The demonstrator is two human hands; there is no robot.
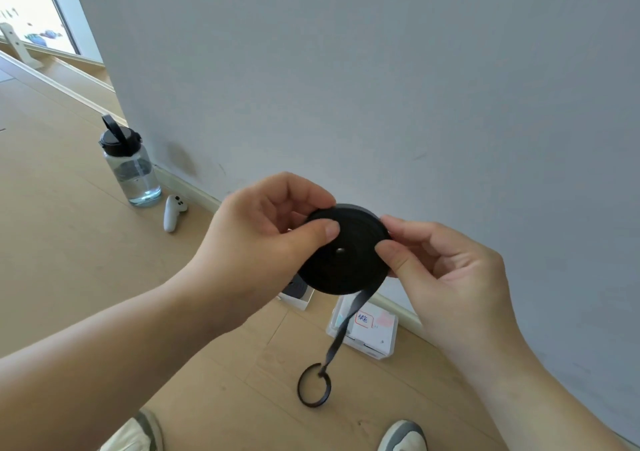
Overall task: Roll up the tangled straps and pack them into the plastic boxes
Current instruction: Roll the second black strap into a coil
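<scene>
A black strap wound into a flat round roll (pixel 346 253) is held in the air between both hands. My left hand (pixel 263 239) pinches its left edge with thumb on the face. My right hand (pixel 440 270) pinches its right edge. A loose tail (pixel 341 332) hangs down from the roll and ends in a curled loop (pixel 313 386) near the floor. Two plastic boxes stand on the floor by the wall: one (pixel 298 294) holds a dark strap roll and is mostly hidden by my left hand, the other (pixel 370 332) has a white labelled lid.
A grey wall rises right behind the boxes. A clear water bottle (pixel 130 166) with a black cap and a white controller (pixel 173 212) stand on the wooden floor at the left. My two shoes (pixel 401 436) show at the bottom edge.
</scene>
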